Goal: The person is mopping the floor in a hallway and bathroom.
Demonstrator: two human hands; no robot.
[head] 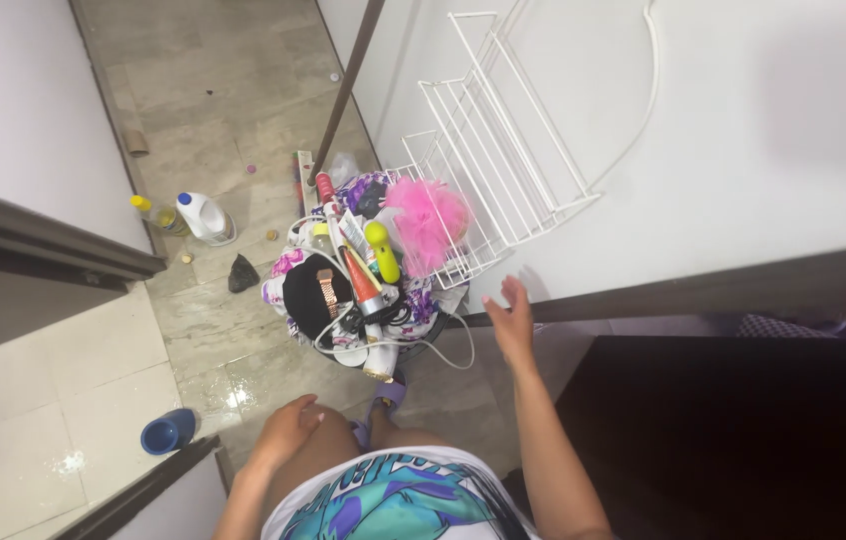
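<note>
1. The right hand is seen raised and released, fingers spread, grasping nothing; it is held just beside the lower edge of the wire rack, apart from it, as if to steady against the wall.
2. The left hand is seen loosely curled on the thigh, grasping nothing; it appears to be rested there for support while the person leans forward.
3. A pile of toiletries is found heaped on the floor directly ahead of the knees, at the foot of the rack; it is made up of a pink puff, tubes, a yellow-green bottle, a black item with a watch laid on it, and white cables, all lying on a patterned cloth.
4. The rack is seen tilted against the white wall, empty, its lower corner touching the puff.
5. A white jug and a yellow-capped bottle are stood near the left wall, well apart from the pile; small caps and scraps are scattered about.
6. A blue slipper is noted at the lower left; wet patches are visible on the tiles nearby.
</note>
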